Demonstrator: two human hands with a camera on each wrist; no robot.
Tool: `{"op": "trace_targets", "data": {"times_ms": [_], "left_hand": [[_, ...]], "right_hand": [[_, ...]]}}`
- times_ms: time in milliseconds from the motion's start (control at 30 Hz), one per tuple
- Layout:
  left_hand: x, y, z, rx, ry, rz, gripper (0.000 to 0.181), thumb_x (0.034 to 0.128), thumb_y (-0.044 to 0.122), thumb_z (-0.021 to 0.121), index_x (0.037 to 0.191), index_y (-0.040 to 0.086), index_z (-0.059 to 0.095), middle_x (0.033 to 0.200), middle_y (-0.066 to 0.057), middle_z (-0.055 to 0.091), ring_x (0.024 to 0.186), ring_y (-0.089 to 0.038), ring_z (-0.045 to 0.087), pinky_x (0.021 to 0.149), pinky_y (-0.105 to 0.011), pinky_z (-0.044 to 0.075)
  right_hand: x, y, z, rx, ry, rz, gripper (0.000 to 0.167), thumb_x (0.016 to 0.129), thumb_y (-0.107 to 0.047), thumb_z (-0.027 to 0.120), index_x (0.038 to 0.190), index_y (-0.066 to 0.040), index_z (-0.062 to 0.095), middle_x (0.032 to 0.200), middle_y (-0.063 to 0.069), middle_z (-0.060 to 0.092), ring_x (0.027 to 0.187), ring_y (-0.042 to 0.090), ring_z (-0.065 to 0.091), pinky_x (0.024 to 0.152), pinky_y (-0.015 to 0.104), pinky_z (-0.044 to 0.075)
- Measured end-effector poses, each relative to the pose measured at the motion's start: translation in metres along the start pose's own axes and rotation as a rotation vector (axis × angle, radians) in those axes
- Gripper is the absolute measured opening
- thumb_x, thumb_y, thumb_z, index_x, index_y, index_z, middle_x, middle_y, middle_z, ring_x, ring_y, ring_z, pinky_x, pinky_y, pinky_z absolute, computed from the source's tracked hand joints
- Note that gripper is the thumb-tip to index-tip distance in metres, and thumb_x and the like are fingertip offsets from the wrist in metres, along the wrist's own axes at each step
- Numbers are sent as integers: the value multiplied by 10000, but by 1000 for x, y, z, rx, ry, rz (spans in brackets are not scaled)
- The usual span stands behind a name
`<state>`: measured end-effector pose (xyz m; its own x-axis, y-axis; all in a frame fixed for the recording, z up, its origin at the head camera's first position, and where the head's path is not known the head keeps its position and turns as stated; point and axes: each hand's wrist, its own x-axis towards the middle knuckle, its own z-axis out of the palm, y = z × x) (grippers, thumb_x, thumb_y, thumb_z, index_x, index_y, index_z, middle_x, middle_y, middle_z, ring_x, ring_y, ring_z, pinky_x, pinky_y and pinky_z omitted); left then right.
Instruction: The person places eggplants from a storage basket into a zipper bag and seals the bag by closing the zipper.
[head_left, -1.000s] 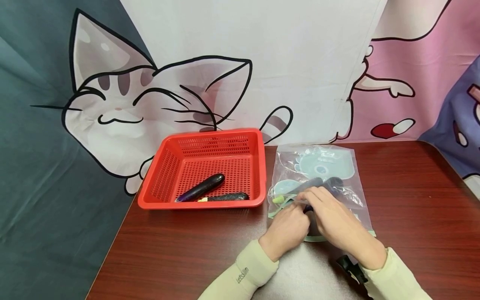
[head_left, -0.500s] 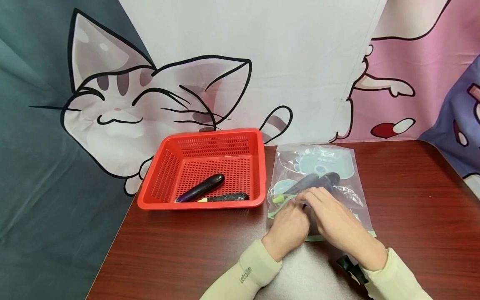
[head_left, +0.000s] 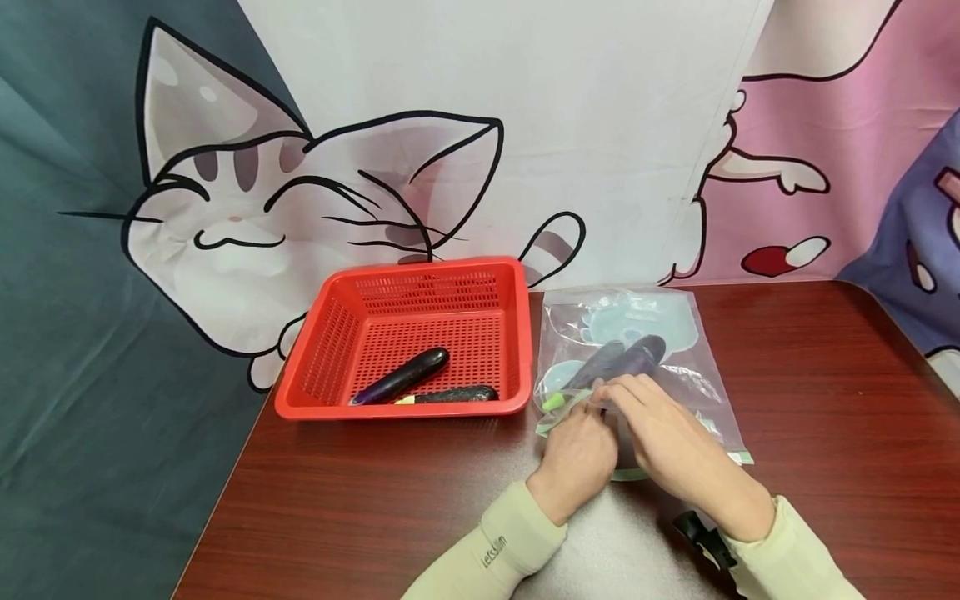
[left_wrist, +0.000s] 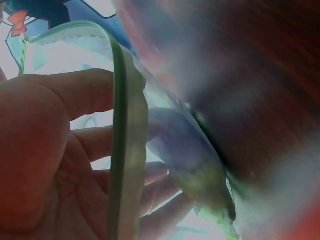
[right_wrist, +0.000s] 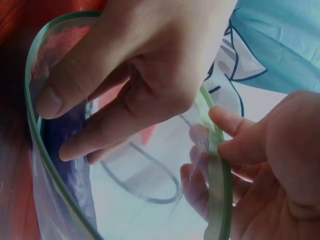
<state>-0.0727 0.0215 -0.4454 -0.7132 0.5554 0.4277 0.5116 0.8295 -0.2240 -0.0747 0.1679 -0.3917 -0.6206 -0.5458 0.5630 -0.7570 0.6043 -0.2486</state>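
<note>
A clear zip bag [head_left: 671, 396] with a green zip edge lies on the table, its mouth toward me. Two dark eggplants [head_left: 637, 354] show through its film, one with a green stem end [head_left: 553, 402] near the left side. My left hand [head_left: 581, 450] reaches into the mouth. Its fingers are extended around a purple eggplant [right_wrist: 62, 140] in the right wrist view, without a clear grip. My right hand [head_left: 667, 433] pinches the bag's edge and holds the mouth up. The left wrist view shows an eggplant [left_wrist: 185, 140] beyond the fingers, blurred by film.
Left of the bag stands a red plastic basket [head_left: 405, 411]. Inside it lie an eggplant [head_left: 405, 375] and another dark one with a pale end [head_left: 457, 394]. A cartoon cloth [head_left: 637, 150] hangs behind the brown wooden table [head_left: 337, 517].
The eggplants in the bag have slid deeper, away from me, and the dark end under my left hand is out of sight. The bag has shifted slightly left. My right hand stays put.
</note>
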Motion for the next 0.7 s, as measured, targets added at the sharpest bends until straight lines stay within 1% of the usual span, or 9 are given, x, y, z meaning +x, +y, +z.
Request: {"op": "trace_targets", "data": {"times_ms": [133,267,300,400,500,533,600,700], "left_hand": [[0,0,0,28,0,0,236,860,268,651,1044,182,771,1310,-34,658,990,-124,658,745,-212,537],[0,0,1,43,3,6,293,869,274,634,1110,166,759,1313,-49,652,1027,-135,654,815,-230,530],[0,0,0,41,-6,4,307,874,273,629,1132,162,754,1318,-56,648,1044,-142,652,838,-243,528],[1,0,0,48,-57,2,338,900,284,608,1191,170,738,1350,-67,628,1148,-173,628,942,-299,496],[1,-1,-2,57,-97,6,341,909,298,604,1204,189,737,1368,-69,616,1233,-193,589,1014,-340,451],[1,-2,-2,59,-99,9,337,906,302,609,1197,195,741,1365,-71,617,1226,-194,591,1010,-339,451],[1,-2,-4,55,-75,27,330,890,303,626,1177,196,749,1329,-81,637,1154,-193,615,974,-318,466],[0,-3,-7,52,-32,67,319,873,304,642,1145,186,758,1269,-91,664,1068,-178,618,910,-289,486]], "right_hand": [[0,0,0,8,-3,1,415,756,171,464,1089,-29,612,1116,39,602,1005,213,562,909,304,407],[0,0,0,8,-12,13,424,747,183,479,1088,-31,613,1118,40,604,1009,212,564,905,306,410],[0,0,0,6,-13,16,429,743,187,487,1089,-33,614,1119,37,605,1008,211,565,900,307,414],[0,0,0,5,-17,24,456,721,197,493,1090,-39,616,1114,27,605,1007,205,565,891,306,417],[0,1,0,6,-16,26,464,715,198,494,1093,-39,618,1111,21,606,1006,201,563,888,304,417],[0,1,0,5,-15,25,470,709,199,494,1096,-37,618,1113,24,606,1008,205,562,888,308,418],[0,1,1,1,-12,20,467,713,201,505,1104,-31,616,1119,36,609,1010,216,565,887,319,426],[0,2,2,-6,-14,19,464,721,195,513,1117,-23,613,1126,55,610,1013,232,566,890,339,433]]}}
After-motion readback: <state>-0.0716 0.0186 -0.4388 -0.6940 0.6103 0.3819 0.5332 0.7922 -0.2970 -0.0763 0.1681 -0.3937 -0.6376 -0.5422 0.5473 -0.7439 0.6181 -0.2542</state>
